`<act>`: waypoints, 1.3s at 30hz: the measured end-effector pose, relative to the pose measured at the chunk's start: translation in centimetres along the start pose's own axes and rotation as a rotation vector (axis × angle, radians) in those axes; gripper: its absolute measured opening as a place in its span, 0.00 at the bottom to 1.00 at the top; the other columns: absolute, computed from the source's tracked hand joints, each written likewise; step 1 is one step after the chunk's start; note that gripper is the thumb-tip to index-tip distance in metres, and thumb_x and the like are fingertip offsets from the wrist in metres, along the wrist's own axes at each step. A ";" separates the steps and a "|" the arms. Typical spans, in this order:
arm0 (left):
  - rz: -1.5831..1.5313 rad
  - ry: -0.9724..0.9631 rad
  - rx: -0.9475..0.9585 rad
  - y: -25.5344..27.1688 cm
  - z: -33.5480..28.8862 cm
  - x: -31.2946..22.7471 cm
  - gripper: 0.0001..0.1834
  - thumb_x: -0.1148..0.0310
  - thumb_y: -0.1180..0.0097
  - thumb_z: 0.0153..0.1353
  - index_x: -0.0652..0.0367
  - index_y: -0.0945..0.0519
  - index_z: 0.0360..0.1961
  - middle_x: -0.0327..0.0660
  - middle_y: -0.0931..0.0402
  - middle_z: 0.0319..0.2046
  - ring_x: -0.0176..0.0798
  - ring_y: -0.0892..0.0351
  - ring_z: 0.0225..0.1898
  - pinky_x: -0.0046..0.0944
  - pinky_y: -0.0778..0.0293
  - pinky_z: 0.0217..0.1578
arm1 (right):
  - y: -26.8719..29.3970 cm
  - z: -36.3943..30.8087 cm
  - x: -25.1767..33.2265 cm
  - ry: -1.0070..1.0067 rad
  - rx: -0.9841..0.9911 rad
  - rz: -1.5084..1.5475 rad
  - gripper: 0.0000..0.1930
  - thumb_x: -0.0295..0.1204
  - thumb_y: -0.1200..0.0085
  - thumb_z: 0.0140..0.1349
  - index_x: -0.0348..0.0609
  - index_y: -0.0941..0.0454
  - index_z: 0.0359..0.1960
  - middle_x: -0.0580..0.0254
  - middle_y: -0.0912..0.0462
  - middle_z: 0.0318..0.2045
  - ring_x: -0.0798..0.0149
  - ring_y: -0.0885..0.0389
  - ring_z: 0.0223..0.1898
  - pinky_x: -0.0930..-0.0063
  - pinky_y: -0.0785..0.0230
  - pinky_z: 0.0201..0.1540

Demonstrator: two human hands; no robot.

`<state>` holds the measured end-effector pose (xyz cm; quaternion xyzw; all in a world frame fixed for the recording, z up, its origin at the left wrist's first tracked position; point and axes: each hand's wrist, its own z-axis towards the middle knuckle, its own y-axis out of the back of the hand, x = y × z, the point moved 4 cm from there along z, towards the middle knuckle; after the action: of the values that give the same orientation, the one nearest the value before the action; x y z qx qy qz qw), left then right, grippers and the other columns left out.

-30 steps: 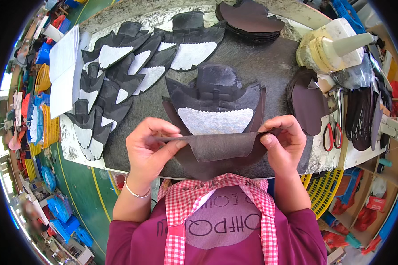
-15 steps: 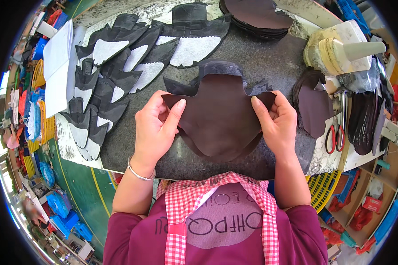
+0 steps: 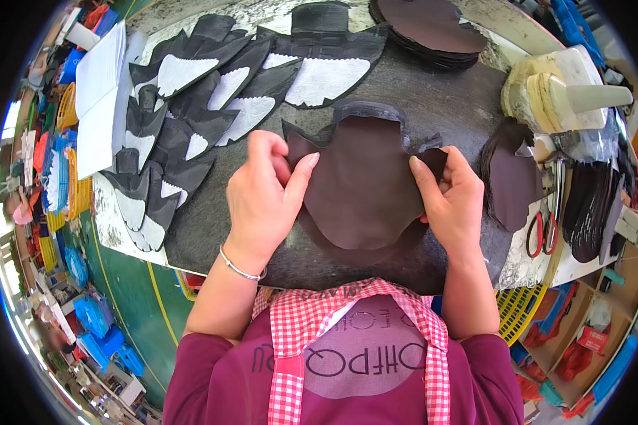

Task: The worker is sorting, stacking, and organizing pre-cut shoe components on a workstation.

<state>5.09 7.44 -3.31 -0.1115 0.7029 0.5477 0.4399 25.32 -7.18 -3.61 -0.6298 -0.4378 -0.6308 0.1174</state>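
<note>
A dark brown leather piece (image 3: 361, 184), with side wings and a rounded lower edge, lies over a black piece (image 3: 367, 109) whose tab and jagged edges show above it. My left hand (image 3: 268, 198) is closed at the left wing, thumb along its edge and index finger bent above it. At the other wing, my right hand (image 3: 452, 202) pinches the leather, thumb on top and fingers curled behind. Another brown edge shows below the held piece. The layers' contact underneath is hidden.
Several black pieces with white patches (image 3: 329, 80) overlap at the far left beside an open notebook (image 3: 98, 99). Brown cut pieces (image 3: 432, 25) are stacked at the back, others (image 3: 510, 173) at right. A glue container (image 3: 553, 92) and red-handled scissors (image 3: 542, 234) stand and lie at right.
My left hand has shifted inward and slightly up along the left wing, its index finger now arched higher. My right hand keeps its hold. The whole view has shifted a little.
</note>
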 end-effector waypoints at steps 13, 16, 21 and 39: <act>0.465 -0.731 0.419 -4.3 -1.5 -5.7 0.60 0.34 0.33 0.40 0.48 0.38 0.74 0.42 0.51 0.77 0.47 0.57 0.78 0.78 0.69 0.68 | 1.9 -0.2 2.6 0.498 -0.224 -0.642 0.30 0.41 0.28 0.49 0.45 0.25 0.51 0.59 0.18 0.33 0.54 0.17 0.38 0.60 0.25 0.41; 0.505 -0.669 0.454 -4.6 -1.1 -5.6 0.73 0.27 0.32 0.29 0.53 0.46 0.76 0.45 0.58 0.78 0.51 0.66 0.79 0.82 0.75 0.65 | -0.3 -2.6 1.9 0.681 0.281 -0.778 0.47 0.53 0.34 0.50 0.49 0.36 0.71 0.57 0.35 0.70 0.51 0.41 0.73 0.48 0.51 0.73; 0.603 -0.501 0.253 -2.7 -1.2 -3.7 0.72 0.25 0.38 0.39 0.57 0.53 0.77 0.52 0.60 0.77 0.55 0.66 0.79 0.79 0.73 0.67 | 0.3 -2.5 0.0 0.610 0.280 -0.855 0.53 0.64 0.40 0.51 0.52 0.46 0.76 0.56 0.48 0.76 0.47 0.55 0.78 0.39 0.62 0.75; -1.093 0.185 0.096 -3.4 -4.1 -1.5 0.42 0.82 0.32 0.53 0.64 0.47 0.64 0.48 0.34 0.56 0.42 0.26 0.57 0.43 0.23 0.56 | 0.9 -4.1 -1.5 0.542 0.304 -0.306 0.66 0.41 0.20 0.37 0.45 0.54 0.77 0.45 0.59 0.77 0.41 0.58 0.77 0.50 0.56 0.76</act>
<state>6.09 2.10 -4.48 -0.4872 0.6027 0.1954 0.6010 23.33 -11.16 -3.86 -0.3417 -0.5688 -0.7132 0.2261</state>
